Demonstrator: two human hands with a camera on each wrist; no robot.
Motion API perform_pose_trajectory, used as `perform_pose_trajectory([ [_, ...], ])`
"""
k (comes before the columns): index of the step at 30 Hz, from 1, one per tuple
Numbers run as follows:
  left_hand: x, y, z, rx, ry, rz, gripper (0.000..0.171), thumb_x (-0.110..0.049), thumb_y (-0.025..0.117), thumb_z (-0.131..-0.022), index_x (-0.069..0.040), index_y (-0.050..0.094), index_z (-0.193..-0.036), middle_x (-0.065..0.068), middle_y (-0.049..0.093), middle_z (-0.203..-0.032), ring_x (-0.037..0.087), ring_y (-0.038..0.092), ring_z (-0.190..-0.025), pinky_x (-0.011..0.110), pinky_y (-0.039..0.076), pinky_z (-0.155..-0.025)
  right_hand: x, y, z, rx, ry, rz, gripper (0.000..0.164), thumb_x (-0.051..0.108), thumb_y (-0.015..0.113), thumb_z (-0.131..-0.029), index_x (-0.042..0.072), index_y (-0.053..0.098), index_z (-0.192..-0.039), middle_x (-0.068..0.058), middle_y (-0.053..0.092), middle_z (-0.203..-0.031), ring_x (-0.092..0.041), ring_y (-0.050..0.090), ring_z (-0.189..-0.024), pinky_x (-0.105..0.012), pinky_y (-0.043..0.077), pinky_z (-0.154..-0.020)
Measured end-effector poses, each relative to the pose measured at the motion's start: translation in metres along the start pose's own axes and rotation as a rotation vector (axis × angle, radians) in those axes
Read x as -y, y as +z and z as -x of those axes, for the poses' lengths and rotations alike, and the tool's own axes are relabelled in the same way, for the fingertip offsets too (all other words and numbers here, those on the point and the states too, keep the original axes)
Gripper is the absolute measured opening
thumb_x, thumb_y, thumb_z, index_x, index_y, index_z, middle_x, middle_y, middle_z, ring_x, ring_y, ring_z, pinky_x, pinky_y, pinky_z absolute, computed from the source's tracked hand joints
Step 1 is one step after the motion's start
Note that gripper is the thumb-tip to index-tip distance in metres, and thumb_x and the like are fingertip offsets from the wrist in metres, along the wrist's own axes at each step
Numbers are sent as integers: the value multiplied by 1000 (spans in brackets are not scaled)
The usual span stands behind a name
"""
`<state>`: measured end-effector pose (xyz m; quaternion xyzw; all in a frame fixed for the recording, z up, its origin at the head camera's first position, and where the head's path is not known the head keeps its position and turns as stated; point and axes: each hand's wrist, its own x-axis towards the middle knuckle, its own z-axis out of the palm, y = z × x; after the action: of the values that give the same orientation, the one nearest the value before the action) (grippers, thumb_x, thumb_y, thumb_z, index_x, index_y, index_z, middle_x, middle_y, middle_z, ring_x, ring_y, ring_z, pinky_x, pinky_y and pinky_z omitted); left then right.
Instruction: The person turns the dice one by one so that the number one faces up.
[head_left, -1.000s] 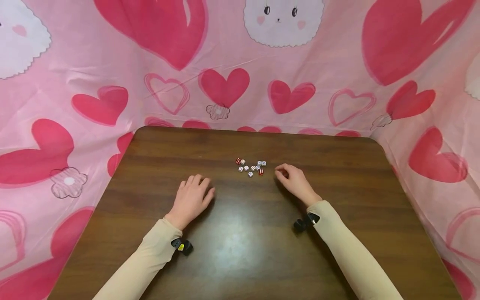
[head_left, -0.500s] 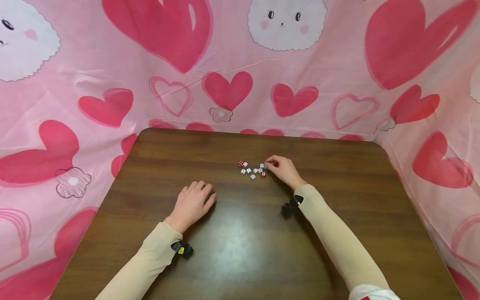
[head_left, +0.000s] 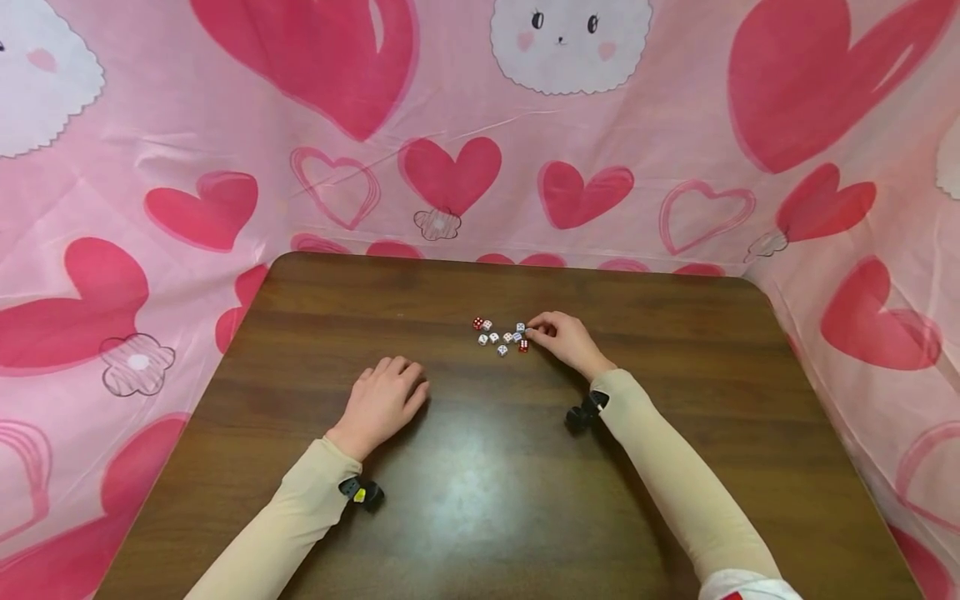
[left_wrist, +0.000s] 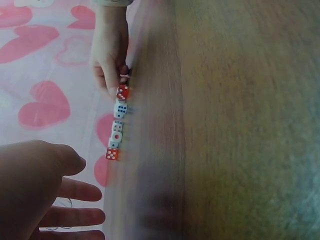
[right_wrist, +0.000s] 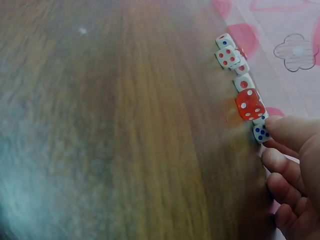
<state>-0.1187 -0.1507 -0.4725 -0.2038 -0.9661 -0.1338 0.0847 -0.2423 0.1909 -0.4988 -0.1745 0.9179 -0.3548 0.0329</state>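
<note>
Your right hand (head_left: 567, 342) pinches white die (right_wrist: 260, 134) between thumb and finger, just beyond rightmost red die (head_left: 523, 347); fingertip hold likely suits crowded neighbours. Your left hand (head_left: 381, 404), fingers loosely spread, lies well left of it, seemingly idle.

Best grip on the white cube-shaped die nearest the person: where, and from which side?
I'd pinch the white cube-shaped die by its left and right faces, from above its near side. Flat opposite faces suit a pinch; it rests on the brown wood-grain table with bare surface left, right and in front; another white die sits close behind.
</note>
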Motion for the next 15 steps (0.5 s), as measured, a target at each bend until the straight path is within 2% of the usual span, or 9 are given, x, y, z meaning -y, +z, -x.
perform_pose_trajectory([
  [6, -1, -1, 0, 5, -1, 1, 24, -28, 68, -101, -8, 74, -113, 12, 72, -111, 33, 65, -104, 52, 55, -82, 2, -3, 2, 24, 0, -14, 19, 15, 76, -95, 6, 74, -111, -6, 65, -89, -21, 57, -82, -35, 45, -76],
  [15, -2, 0, 0, 6, 3, -1, 23, -28, 68, -101, -8, 75, -111, 11, 71, -109, 32, 65, -102, 51, 55, -81, 2, -3, 3, 23, -7, -13, 19, 19, 72, -99, 6, 75, -113, -8, 66, -93, -23, 57, -85, -36, 46, -79],
])
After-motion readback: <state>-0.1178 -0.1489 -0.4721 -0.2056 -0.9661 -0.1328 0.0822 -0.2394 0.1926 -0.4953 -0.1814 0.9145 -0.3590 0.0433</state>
